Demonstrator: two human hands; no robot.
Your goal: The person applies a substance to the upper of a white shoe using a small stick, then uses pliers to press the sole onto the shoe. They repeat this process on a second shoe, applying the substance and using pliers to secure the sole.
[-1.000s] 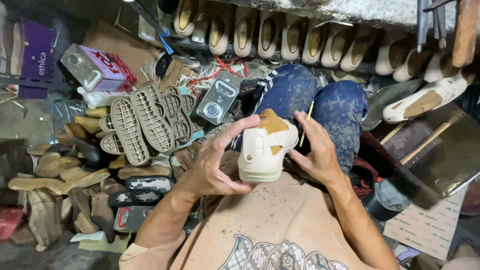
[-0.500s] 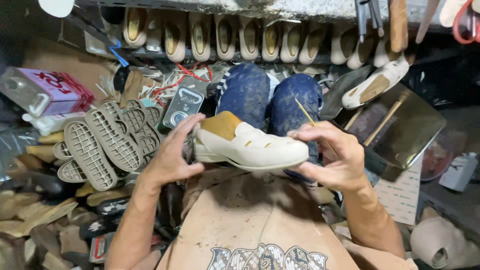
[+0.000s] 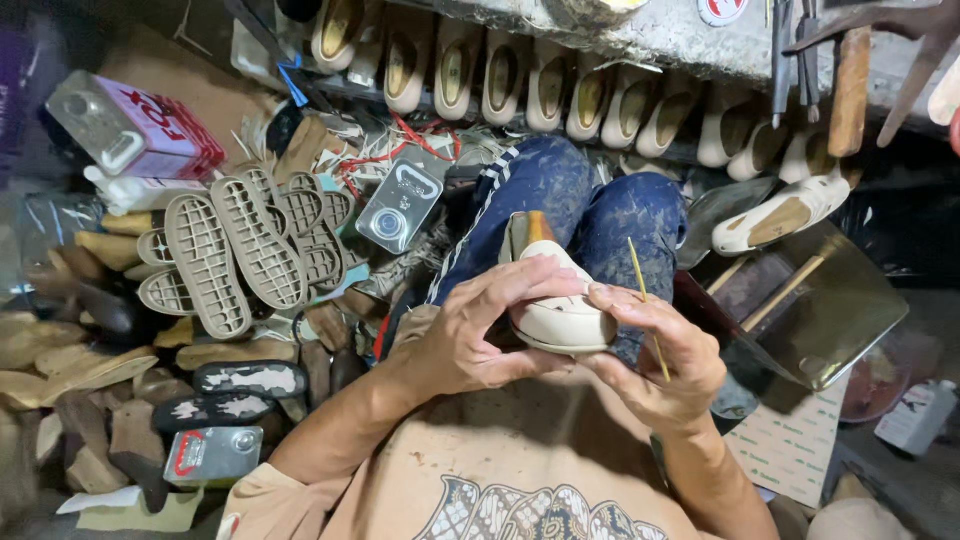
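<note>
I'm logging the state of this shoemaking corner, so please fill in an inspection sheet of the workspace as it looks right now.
Surface: no bench; work is done over the lap, on blue trousers and a tan shirt.
Job's things: cream shoe with tan lining, toe toward the camera; thin yellow stick.
Clutter: beige ribbed soles, dark soles, metal tins, red-and-white box, wooden scraps.
Grippers: left hand cups the shoe's side; right hand grips the toe and holds the stick.
Cables: red cords by the tins.
Surroundings: row of shoe lasts under a ledge; metal tray to the right.
</note>
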